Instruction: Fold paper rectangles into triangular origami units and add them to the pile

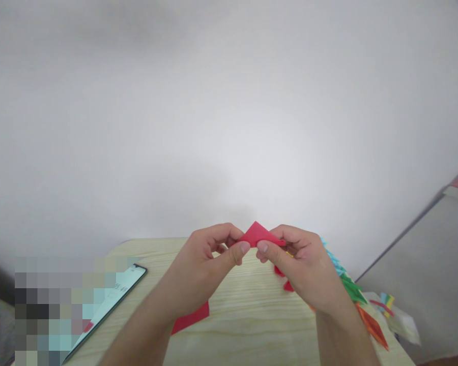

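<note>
A small piece of folded red paper (258,234), its peak pointing up, is held above the table between both hands. My left hand (209,264) pinches its left end between thumb and fingers. On the other side, my right hand (299,259) grips the right end, with the thumb pressed on the lower edge. Below my left wrist lies a flat sheet of red paper (193,319), partly hidden by the forearm. Small red folded pieces (288,286) rest on the table just left of my right hand, which partly covers them.
The light wooden table (244,325) meets a white wall (229,112). At the left lies a phone (110,305), partly pixelated. Along the right edge are blue (334,259), green (351,288) and orange folded papers (373,326). A plastic bag (399,320) sits beyond that edge.
</note>
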